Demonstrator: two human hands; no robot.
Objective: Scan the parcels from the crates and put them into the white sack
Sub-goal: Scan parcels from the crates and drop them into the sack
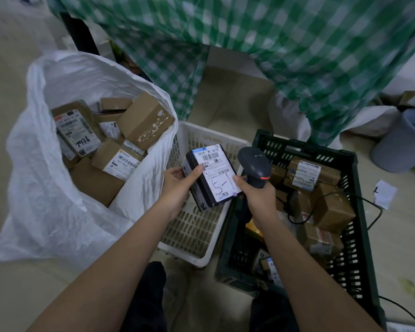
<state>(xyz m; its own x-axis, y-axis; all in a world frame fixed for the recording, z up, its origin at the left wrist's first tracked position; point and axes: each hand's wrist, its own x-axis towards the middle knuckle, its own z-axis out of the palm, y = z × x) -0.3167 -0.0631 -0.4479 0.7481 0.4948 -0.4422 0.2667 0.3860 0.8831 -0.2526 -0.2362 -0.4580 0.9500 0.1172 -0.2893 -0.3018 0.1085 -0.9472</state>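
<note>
Two hands are occupied: a dark labelled parcel [210, 174] is gripped by the left hand [177, 185] above the white crate [197, 226], while a scanner [255, 167] is clasped in the right hand [259, 198].

Up top, a green-and-white checked cloth [285, 51] hangs down in folds, blurred at its edges. Beneath it a flattened brown cardboard sheet [228, 97] lies on the pale floor [10, 92]. Over on the right stands a grey bucket [403, 142], and near it a scrap of white paper [385, 194] rests on the floor beside a black cable [375, 212].
</note>
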